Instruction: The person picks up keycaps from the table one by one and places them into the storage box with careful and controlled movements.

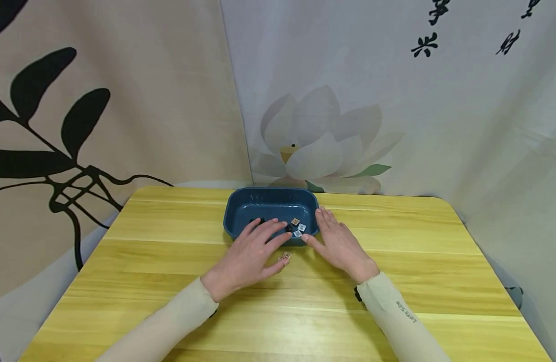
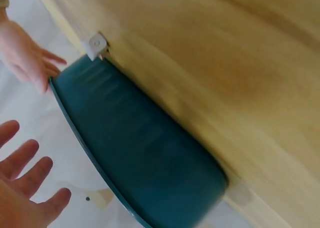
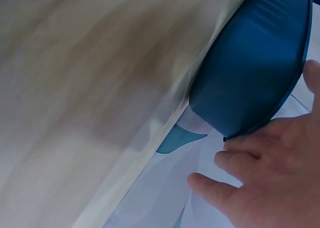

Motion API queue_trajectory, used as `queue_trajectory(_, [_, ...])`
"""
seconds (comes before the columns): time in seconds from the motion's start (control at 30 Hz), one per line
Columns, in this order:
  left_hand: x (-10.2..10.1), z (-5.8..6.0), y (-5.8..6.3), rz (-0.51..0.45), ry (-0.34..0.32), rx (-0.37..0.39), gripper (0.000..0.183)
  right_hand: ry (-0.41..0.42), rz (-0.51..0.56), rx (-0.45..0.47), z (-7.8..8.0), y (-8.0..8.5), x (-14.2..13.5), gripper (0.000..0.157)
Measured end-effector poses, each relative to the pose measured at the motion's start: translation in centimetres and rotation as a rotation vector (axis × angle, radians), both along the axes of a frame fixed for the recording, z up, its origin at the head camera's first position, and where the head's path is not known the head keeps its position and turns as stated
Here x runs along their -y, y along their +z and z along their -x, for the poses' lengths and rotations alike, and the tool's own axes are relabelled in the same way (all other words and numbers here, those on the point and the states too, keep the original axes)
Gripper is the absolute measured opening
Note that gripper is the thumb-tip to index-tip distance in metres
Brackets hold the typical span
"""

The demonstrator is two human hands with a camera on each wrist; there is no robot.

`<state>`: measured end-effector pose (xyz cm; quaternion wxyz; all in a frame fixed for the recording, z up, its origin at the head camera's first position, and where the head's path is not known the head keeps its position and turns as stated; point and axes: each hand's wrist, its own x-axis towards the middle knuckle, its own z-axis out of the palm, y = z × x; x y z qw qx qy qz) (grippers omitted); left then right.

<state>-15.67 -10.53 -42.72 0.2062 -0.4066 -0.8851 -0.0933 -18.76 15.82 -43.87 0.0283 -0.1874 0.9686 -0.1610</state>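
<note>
A dark blue rectangular tray sits near the table's back edge. Inside lie several small cubes with printed faces: a tan cube, a white cube and dark ones partly hidden behind fingers. My left hand is spread above the tray's front rim, gripping nothing that I can see. Near its thumb, a tan cube rests on the table in front of the tray, apparently with another beside it. At the tray's right end, my right hand touches the rim with its fingers extended; in the right wrist view this hand lies along that edge.
The wooden table extends to both sides and in front of the tray. Behind it hangs a pale printed cloth with a lotus and black characters. A second cloth, printed with dark leaves, hangs at the left.
</note>
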Motion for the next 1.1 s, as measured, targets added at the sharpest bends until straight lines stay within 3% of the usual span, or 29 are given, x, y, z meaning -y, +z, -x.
queue_trajectory(0.27, [-0.4,-0.8,-0.5,0.023,-0.093,-0.012,0.051,-0.014,-0.006,-0.03,0.3,-0.2,-0.6,0.091])
queue_trajectory(0.63, [-0.8,-1.2,-1.1,0.206,-0.13,0.133,0.052,-0.048,0.011,0.002,0.2,0.1,-1.0,0.093])
queue_trajectory(0.83, [-0.9,-0.9,-1.5,0.228,-0.072,0.162,0.049,-0.04,0.018,-0.007,0.1,-0.1,-0.9,0.093])
queue_trajectory(1.1, [-1.5,-0.5,-2.2,0.177,0.013,0.161,0.034,-0.024,0.009,-0.015,0.1,-0.2,-0.6,0.088])
